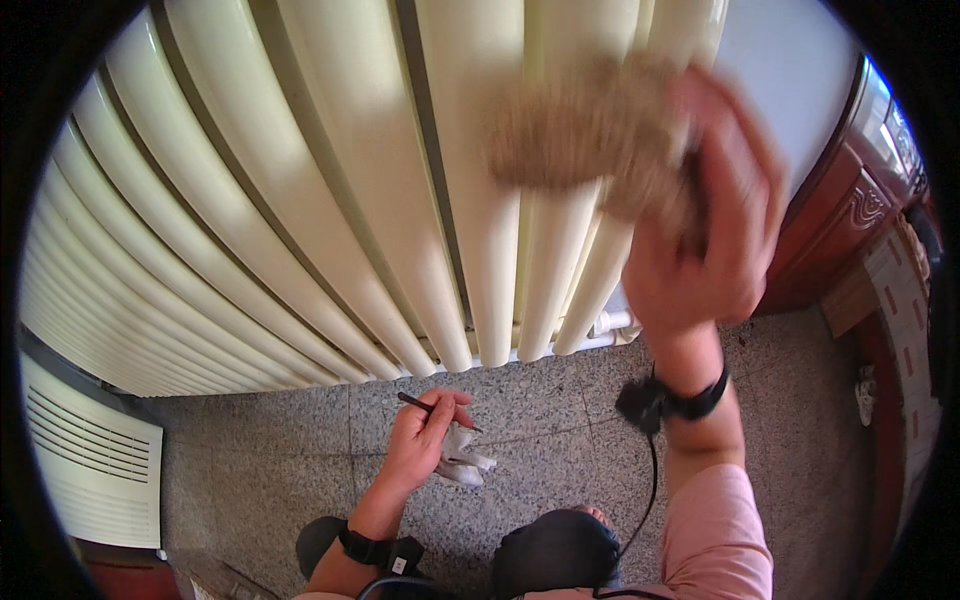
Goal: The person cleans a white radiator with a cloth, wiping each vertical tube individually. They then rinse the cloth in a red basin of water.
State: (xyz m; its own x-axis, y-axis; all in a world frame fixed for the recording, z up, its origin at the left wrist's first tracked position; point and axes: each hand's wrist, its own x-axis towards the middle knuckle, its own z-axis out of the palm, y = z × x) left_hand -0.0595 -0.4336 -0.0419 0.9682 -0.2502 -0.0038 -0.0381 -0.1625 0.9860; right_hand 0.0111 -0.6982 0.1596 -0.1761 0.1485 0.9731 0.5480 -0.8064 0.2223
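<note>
A brown cloth [570,139], blurred by motion, is held in my right hand [720,202] in front of the upper right part of a cream column radiator [367,150]. The blur hides whether the cloth touches the columns. Below the radiator's lower edge, my left hand [420,439] grips a thin dark stick-like tool [417,403], its slim tip pointing right. A crumpled whitish cloth [461,461] hangs from the same hand, under the fingers.
White pipe fittings [619,322] join the radiator at its lower right. A slotted white panel [97,457] stands at left on the speckled tile floor [262,480]. Reddish-brown carved furniture [832,225] is at right. A black cable [651,487] runs from the right wristband.
</note>
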